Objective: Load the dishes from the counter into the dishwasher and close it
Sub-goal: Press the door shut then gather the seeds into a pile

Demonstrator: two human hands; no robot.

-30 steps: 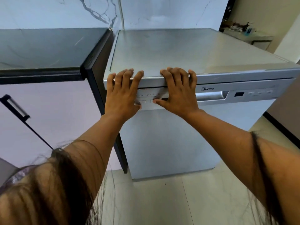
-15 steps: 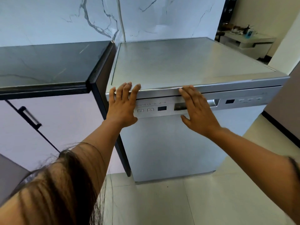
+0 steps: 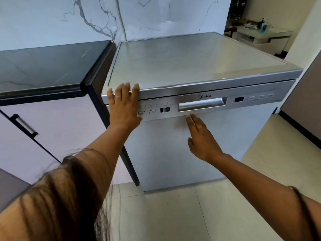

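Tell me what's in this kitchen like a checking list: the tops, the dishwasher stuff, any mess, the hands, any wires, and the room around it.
Surface: dark counter beside the silver dishwasher top; no dishes seen on either.
Job's things: dishwasher with its door shut; handle untouched.
Clutter: nothing seen.
Hands: left hand lies flat on the door's top left corner, fingers straight over the top edge. Right hand has straight fingers, tips just below the handle; whether they touch the door is unclear.
Cables: nothing seen.
Surroundings: marble wall, white cabinet under the counter, tiled floor, a table with small things in the far room.
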